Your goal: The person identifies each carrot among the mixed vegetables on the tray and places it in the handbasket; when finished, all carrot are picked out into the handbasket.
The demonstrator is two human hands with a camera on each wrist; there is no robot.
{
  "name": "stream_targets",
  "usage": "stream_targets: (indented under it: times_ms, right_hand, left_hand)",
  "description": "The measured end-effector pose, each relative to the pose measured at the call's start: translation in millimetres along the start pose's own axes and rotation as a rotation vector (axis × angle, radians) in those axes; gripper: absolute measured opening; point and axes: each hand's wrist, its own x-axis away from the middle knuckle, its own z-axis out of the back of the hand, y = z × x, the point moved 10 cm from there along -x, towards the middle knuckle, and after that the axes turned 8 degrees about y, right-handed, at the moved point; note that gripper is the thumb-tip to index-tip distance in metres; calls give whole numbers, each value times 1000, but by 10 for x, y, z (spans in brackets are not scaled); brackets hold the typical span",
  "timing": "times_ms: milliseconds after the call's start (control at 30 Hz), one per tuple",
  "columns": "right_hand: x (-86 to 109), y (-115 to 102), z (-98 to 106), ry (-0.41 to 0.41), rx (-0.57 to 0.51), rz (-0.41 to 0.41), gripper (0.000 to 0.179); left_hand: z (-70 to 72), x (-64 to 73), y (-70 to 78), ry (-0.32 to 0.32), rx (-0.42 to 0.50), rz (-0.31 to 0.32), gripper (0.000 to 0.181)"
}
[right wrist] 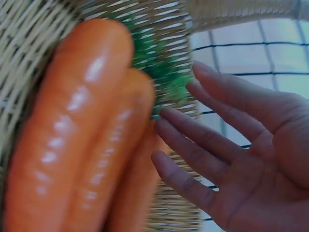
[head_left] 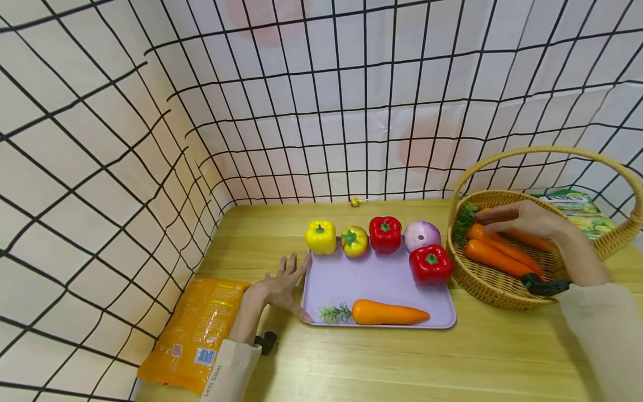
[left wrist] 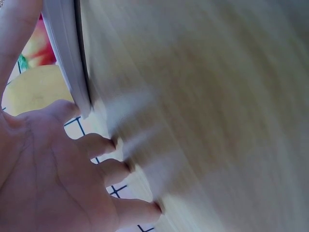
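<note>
My left hand (head_left: 283, 287) rests with spread fingers at the left edge of a lilac tray (head_left: 361, 279). In the left wrist view its fingertips touch the wooden tabletop (left wrist: 203, 125). An orange carrot (head_left: 389, 312) with a frilly green top lies along the tray's near side. On the right, my right hand (head_left: 527, 220) is over a wicker basket (head_left: 502, 296) holding several carrots (head_left: 494, 258). The right wrist view shows that hand's fingers extended beside the carrots' green tops (right wrist: 166, 77), with nothing gripped; whether they touch cannot be told.
Along the tray's far edge sit a yellow bell pepper (head_left: 321, 237), a yellow-red tomato-like fruit (head_left: 354, 242), a red bell pepper (head_left: 385, 234) and a purple onion (head_left: 422, 235). Another red pepper (head_left: 431, 264) is at its right. An orange packet (head_left: 196, 332) lies left; a lollipop (head_left: 355, 202) lies behind.
</note>
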Motion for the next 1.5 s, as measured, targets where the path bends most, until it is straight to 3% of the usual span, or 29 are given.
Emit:
stream_targets:
  times_ms: [167, 300, 433, 533, 733, 967, 1200, 1500]
  right_hand:
    - [107, -306, 138, 25, 77, 79, 58]
    - [260, -545, 161, 31, 39, 105, 55]
    - [468, -906, 77, 48, -61, 169, 41]
    - [619, -1231, -110, 13, -175, 251, 37]
    - [762, -1698, -674, -97, -281, 373, 39]
    - [828, -2082, -1432, -280, -449, 421, 43]
    - [817, -2238, -1924, -308, -382, 448, 41]
    - [699, -2224, -2181, -346, -360, 426, 44]
  left_hand:
    - [-3, -7, -9, -5, 5, 1, 145]
    - [-8, -17, -7, -3, 5, -6, 145]
    - [-14, -23, -12, -5, 9, -10, 145]
    - [-17, -28, -30, -4, 7, -4, 145]
    - [-18, -25, -38, -4, -2, 2, 145]
    - [-19, -20, -30, -3, 4, 2, 145]
    - [-8, -1, -30, -2, 8, 7, 145]
    - [-12, -7, -19, -3, 13, 3, 144]
